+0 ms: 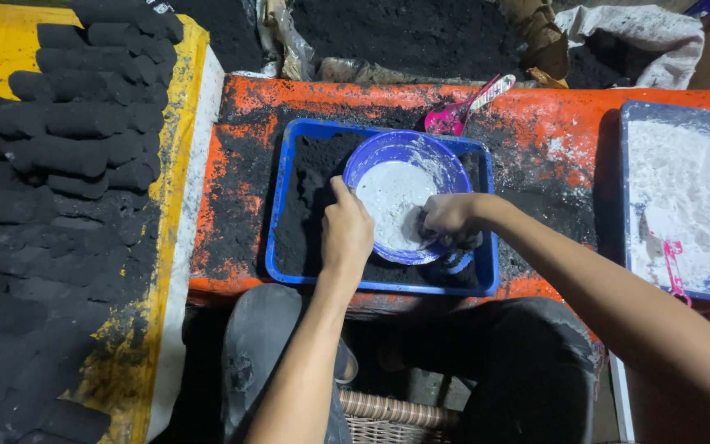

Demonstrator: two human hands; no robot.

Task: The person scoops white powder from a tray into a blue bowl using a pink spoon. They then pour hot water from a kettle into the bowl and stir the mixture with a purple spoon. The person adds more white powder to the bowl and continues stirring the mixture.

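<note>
Dark pressed logs (67, 123) lie stacked at far left, their lower rows fading into shadow. On the orange counter (536, 115), a blue tray (277, 205) of black powder holds a blue bowl (388, 148) of white paste. The left hand (345, 234) holds the bowl's near-left rim, thumb over the edge. The right hand (452, 218) is clenched over the bowl's right rim; what its grip encloses is hidden. A white-powder tray (684, 197) is cut off at right.
</note>
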